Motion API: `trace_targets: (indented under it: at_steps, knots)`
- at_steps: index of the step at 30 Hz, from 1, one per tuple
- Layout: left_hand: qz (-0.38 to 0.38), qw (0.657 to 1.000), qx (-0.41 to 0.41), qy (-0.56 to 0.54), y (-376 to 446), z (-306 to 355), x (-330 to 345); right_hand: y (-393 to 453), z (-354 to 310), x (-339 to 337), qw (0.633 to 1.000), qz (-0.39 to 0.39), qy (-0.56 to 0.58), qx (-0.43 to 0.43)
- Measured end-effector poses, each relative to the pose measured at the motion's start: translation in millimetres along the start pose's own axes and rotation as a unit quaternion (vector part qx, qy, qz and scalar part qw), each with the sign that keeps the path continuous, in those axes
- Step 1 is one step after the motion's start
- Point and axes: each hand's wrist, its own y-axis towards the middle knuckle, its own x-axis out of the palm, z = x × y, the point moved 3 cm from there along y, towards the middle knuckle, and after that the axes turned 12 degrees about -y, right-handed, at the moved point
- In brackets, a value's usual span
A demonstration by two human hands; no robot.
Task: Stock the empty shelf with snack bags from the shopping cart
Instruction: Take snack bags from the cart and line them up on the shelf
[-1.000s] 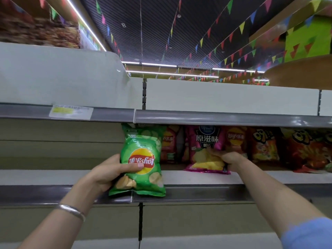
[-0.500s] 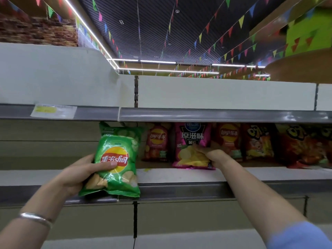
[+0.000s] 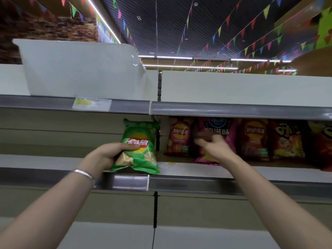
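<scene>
Chips go on the shelf (image 3: 197, 172). The left hand (image 3: 107, 155) pinches the green bag (image 3: 139, 148) upside down at the shelf's front edge, ready to push in. The right hand (image 3: 213, 145), fingers loosely curled, holds nothing by the pink bag (image 3: 228, 133), likely to straighten it.

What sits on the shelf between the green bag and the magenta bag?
In the head view, one pink-red Lay's bag stands between the green bag and the magenta bag.

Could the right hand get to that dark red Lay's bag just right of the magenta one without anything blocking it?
Probably yes. The right hand hangs in front of the magenta bag, holding nothing I can make out, and the dark red bag stands right beside it at the shelf front, uncovered.
</scene>
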Motion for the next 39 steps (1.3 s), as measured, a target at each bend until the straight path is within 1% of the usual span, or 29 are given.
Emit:
trace_targets:
  at_steps: [2, 3, 6, 9, 11, 14, 17, 21, 23, 26, 29, 30, 31, 32, 35, 37, 39]
  knots:
    - [0.009, 1.0, -0.009, 0.012, 13, 3, -3, -3, -23, 23, 0.99, -0.11, -0.046, -0.069]
    - [0.022, 1.0, -0.01, 0.018, 19, 5, -5, -2, -32, 36, 0.983, -0.145, -0.065, -0.089]
    - [0.068, 0.997, -0.019, 0.029, 41, 6, -17, 1, -57, 69, 0.971, -0.195, -0.095, -0.099]
    - [0.1, 0.995, 0.016, 0.008, 56, 14, -27, 4, -77, 100, 0.96, -0.24, -0.116, -0.087]
    - [0.116, 0.992, 0.04, 0.015, 64, 20, -31, 7, -90, 117, 0.95, -0.261, -0.151, -0.083]
    - [0.065, 0.996, 0.06, 0.001, 73, 23, -25, 10, -100, 136, 0.937, -0.274, -0.197, -0.096]
    - [0.002, 0.997, 0.074, 0.02, 84, 23, -20, 18, -95, 148, 0.937, -0.273, -0.206, -0.072]
    - [-0.034, 0.996, 0.06, 0.053, 106, 28, -27, 30, -80, 152, 0.938, -0.244, -0.244, -0.02]
    - [-0.031, 0.996, 0.04, 0.075, 112, 30, -28, 34, -69, 152, 0.946, -0.2, -0.257, 0.001]
    - [-0.028, 0.995, 0.019, 0.096, 125, 34, -34, 51, -53, 149, 0.966, -0.074, -0.247, 0.033]
    - [-0.027, 0.991, -0.01, 0.133, 145, 35, -40, 67, -53, 134, 0.955, 0.076, -0.276, 0.077]
    - [-0.025, 0.991, -0.021, 0.133, 150, 34, -42, 70, -57, 127, 0.95, 0.116, -0.28, 0.08]
    - [-0.023, 0.991, -0.027, 0.131, 154, 32, -43, 75, -58, 123, 0.947, 0.139, -0.276, 0.089]
    - [-0.027, 0.991, -0.034, 0.126, 155, 31, -43, 80, -58, 121, 0.947, 0.149, -0.267, 0.102]
    - [-0.049, 0.994, -0.039, 0.092, 160, 30, -44, 93, -45, 130, 0.95, 0.142, -0.236, 0.144]
    - [-0.068, 0.994, -0.03, 0.075, 157, 35, -43, 98, -36, 137, 0.953, 0.131, -0.228, 0.149]
    - [-0.084, 0.995, -0.004, 0.049, 152, 42, -42, 100, -32, 137, 0.957, 0.127, -0.223, 0.136]
